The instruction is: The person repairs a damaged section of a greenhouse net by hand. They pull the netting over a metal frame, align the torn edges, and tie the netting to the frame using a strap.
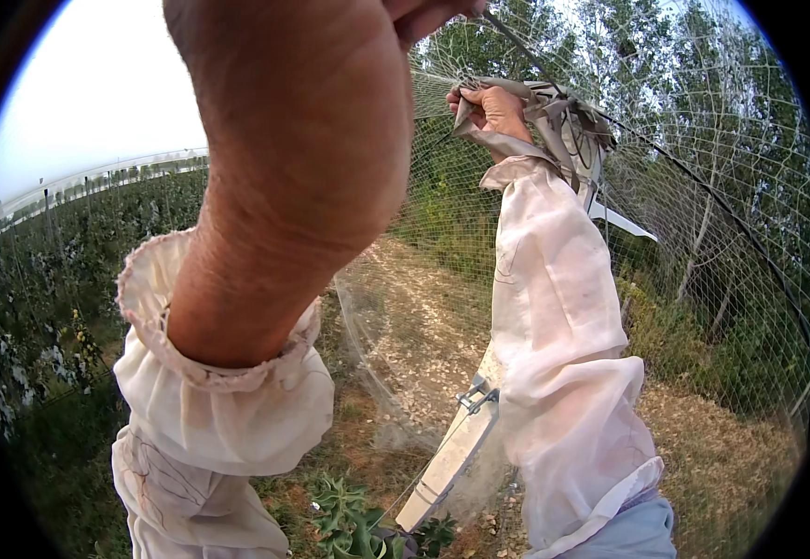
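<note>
Where netting [703, 233] hangs, wire [517, 42] overhead.

Two hands are raised, the left hand [302, 121] near and large at the left, the right hand [496, 110] farther at the right, and each arm wears one pale sleeve, two in all. One sheet of netting [703, 186] spans the right and far side, with one bunched strap [568, 116] at the right hand. One pale post [451, 461] leans below, carrying one metal clamp [476, 396].
</note>
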Motion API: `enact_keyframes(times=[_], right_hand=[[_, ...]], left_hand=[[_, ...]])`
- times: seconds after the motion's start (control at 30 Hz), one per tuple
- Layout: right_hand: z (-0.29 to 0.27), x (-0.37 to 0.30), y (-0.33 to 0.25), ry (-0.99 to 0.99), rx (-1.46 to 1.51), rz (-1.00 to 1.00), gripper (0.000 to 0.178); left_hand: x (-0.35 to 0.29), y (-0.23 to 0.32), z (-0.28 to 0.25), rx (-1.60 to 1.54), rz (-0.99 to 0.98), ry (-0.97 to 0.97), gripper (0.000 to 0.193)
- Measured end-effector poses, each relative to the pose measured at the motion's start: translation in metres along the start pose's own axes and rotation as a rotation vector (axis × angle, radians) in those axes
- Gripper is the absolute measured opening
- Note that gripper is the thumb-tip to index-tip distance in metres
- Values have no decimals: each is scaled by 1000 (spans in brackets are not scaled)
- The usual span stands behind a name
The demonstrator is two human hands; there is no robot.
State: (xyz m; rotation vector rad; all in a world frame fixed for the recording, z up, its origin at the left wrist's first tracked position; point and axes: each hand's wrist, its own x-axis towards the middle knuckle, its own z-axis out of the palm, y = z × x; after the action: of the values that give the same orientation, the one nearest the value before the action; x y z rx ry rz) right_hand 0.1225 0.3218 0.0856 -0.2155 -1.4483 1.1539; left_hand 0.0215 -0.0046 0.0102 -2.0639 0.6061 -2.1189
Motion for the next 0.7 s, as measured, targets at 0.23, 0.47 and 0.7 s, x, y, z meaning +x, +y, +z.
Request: enact_keyframes(times=[0.23, 0.47, 0.7], right_hand=[[12, -19, 3, 193, 67, -135, 10], [15, -29, 10, 397, -121, -195, 5], [-6, -50, 48, 238, -66, 204, 5]], left_hand=[[3, 4, 6, -11, -30, 21, 32], [11, -1, 16, -43, -33, 51, 32], [9, 4, 25, -51, -35, 70, 33]])
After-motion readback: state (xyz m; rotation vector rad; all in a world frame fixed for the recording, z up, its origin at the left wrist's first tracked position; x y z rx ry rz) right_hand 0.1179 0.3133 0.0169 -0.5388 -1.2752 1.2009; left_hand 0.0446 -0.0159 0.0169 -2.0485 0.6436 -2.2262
